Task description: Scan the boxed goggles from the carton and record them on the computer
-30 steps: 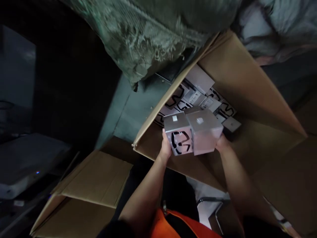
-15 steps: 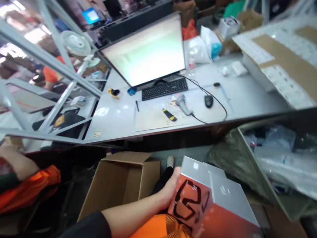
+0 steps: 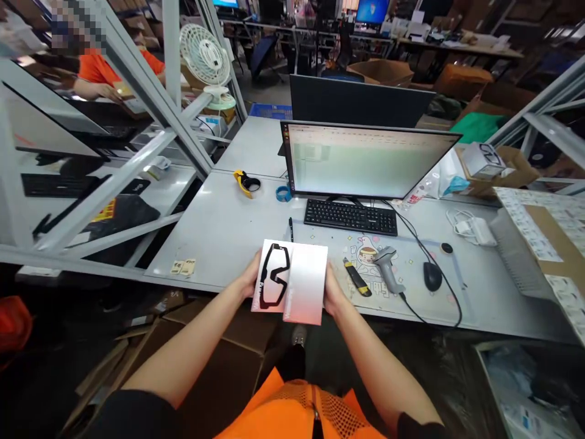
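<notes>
Two white boxes are pressed side by side, touching, over the near edge of the grey tabletop. The left hand is clamped on the outer side of the box printed with black glasses, and the right hand on the outer side of the plain box. On the tabletop just right of the boxes lie a utility knife, a barcode scanner and a mouse; beyond them stand a keyboard and a lit monitor.

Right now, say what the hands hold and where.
Two boxes pressed together: left hand on the printed box, left side; right hand on the plain box, right side.
</notes>
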Motion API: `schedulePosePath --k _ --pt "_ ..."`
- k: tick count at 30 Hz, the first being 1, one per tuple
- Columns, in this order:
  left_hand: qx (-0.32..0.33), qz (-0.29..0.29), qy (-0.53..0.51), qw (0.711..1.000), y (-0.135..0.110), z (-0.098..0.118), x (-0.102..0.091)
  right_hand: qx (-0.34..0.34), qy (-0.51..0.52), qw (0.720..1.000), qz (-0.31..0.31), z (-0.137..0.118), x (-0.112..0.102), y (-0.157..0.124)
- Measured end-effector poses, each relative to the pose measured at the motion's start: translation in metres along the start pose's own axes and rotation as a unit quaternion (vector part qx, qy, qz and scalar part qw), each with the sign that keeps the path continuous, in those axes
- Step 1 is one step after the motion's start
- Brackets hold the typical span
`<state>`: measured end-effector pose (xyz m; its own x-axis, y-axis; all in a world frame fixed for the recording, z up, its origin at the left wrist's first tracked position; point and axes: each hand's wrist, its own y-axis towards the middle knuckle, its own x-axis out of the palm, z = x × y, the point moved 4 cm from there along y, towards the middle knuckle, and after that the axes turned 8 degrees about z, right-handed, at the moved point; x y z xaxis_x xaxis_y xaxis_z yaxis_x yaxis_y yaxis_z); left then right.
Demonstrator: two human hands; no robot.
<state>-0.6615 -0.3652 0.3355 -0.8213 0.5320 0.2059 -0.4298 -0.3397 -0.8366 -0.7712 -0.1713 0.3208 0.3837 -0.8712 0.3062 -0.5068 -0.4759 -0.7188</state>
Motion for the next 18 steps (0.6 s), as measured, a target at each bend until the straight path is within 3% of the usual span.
schedulePosePath --k 4,6,7,9,10,12,14,15,17,18 --pt "0.031 0.039 0.044 0.998 0.051 0.019 -0.028 0.05 -0.075 0.996 0.027 0.015 0.015 0.038" --pt "0.066 0.085 0.086 0.99 0.071 0.022 -0.041 0.031 -0.121 0.992 0.003 0.012 0.001 0.043" --pt "0.092 0.128 0.119 0.98 0.079 0.024 -0.05 -0.002 -0.149 0.989 0.002 0.004 -0.017 0.044" --pt "0.145 0.235 0.201 0.94 0.092 0.027 -0.072 -0.116 -0.214 0.968 0.065 -0.025 -0.076 0.042" --pt "0.164 0.284 0.241 0.913 0.096 0.029 -0.083 -0.187 -0.251 0.941 0.131 -0.045 -0.116 0.039" --pt "0.192 0.358 0.311 0.859 0.103 0.031 -0.106 -0.323 -0.302 0.849 0.288 -0.087 -0.209 0.026" --pt "0.21 0.399 0.35 0.821 0.106 0.029 -0.126 -0.387 -0.35 0.739 0.426 -0.118 -0.297 0.015" --pt "0.219 0.416 0.368 0.802 0.105 0.025 -0.134 -0.405 -0.371 0.694 0.465 -0.128 -0.333 0.014" --pt "0.234 0.437 0.41 0.766 0.105 0.012 -0.146 -0.43 -0.409 0.647 0.478 -0.138 -0.377 0.024" --pt "0.243 0.446 0.433 0.744 0.106 0.004 -0.149 -0.442 -0.421 0.64 0.466 -0.139 -0.385 0.034"
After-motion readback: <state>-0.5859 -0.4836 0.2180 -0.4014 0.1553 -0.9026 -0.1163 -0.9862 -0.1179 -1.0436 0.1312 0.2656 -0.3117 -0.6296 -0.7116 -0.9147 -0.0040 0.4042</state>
